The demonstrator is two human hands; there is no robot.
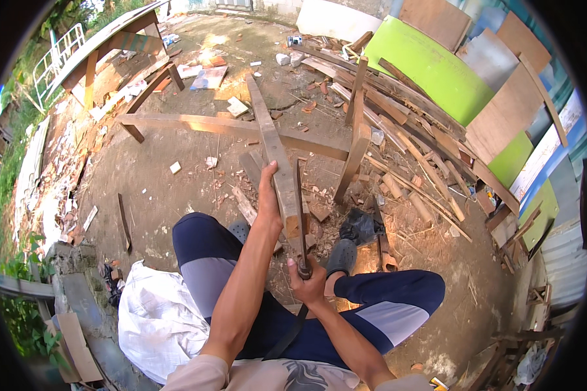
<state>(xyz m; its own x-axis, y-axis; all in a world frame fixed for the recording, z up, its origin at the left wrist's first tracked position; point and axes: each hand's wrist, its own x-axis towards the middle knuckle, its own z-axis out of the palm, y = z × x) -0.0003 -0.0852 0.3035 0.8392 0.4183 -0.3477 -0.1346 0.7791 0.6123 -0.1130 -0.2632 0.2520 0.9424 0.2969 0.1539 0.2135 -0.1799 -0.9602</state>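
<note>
Working remotely, I have my left hand (268,195) clasping the plank (272,143) at centre and my right hand (308,281) gripping a long blade (301,208) along its near right side, apparently trimming, so the next stroke likely needs steadiness.

Near the centre, a beam (277,156) crosses before a rail (195,124), a knife (301,218) just right of the beam's lower end. Planks (414,114) lie upper right, before panels (430,68). A cloth (153,322) sits lower left, beside the person's left leg (202,247).
</note>
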